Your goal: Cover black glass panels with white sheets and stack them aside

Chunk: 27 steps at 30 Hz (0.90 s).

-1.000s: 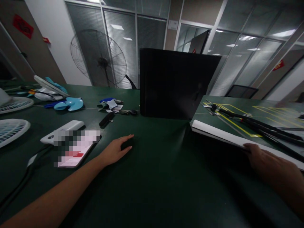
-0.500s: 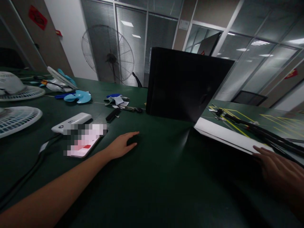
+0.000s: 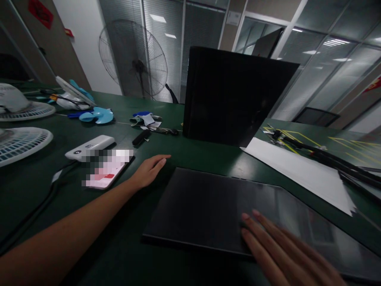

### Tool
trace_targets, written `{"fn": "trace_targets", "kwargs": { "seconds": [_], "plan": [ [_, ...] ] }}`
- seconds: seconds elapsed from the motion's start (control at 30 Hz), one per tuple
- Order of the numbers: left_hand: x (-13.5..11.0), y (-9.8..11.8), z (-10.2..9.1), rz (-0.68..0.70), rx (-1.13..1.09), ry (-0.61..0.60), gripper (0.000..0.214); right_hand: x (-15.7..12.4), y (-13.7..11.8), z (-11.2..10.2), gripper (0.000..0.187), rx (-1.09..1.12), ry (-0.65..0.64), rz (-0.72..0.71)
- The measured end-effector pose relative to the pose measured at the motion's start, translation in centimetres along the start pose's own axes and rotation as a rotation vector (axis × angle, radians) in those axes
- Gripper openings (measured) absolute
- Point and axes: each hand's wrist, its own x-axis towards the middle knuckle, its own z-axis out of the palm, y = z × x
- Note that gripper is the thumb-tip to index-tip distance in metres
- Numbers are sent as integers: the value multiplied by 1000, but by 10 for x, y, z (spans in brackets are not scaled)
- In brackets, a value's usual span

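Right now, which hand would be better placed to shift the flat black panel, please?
Probably the right hand: it lies over the flat black panel, whereas the left hand is near the panel's far left corner, not touching it.

Right hand (image 3: 285,250) cropped below; pixelation apparently hides much of the phone (image 3: 109,171).

The place looked like an office with a workshop side: glass partitions (image 3: 324,65), blinds (image 3: 199,39) and a chair (image 3: 317,116) showed beyond a green worktop (image 3: 202,155), where fan grilles (image 3: 26,145), a blue blade (image 3: 99,115) and black cables (image 3: 324,155) lay.
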Motion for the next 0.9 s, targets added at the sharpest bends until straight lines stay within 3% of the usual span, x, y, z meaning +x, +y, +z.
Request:
{"fn": "trace_targets", "kwargs": {
  "seconds": [0.13, 0.3, 0.43, 0.53, 0.6, 0.7, 0.77, 0.9],
  "plan": [
    [-1, -3, -5, 15, -20, 63, 59, 43, -32, 41, 57, 109, -208, 19],
    [-5, -4, -9, 43, 217, -95, 63, 74, -38, 84, 56, 579, -565, 272],
    [-10, 3, -2, 51, 506, -228, 71, 99, -15, 96, 54, 853, -617, 365],
    [-15, 8, 1, -48, 622, -199, 80, 103, 30, 113, 55, 1100, -587, 412],
    [-19, 10, 2, -109, 621, -175, 87, 89, 77, 133, 56, 1109, -488, 526],
    [-21, 9, 2, -141, 549, -187, 97, 41, 158, 171, 57, 573, -277, 736],
    [-18, 6, 1, -133, 495, -191, 98, -3, 203, 194, 60, 201, -288, 841],
    [-4, -2, -2, -120, 451, -194, 80, -77, 249, 218, 65, 99, -391, 1066]
  ]
}}
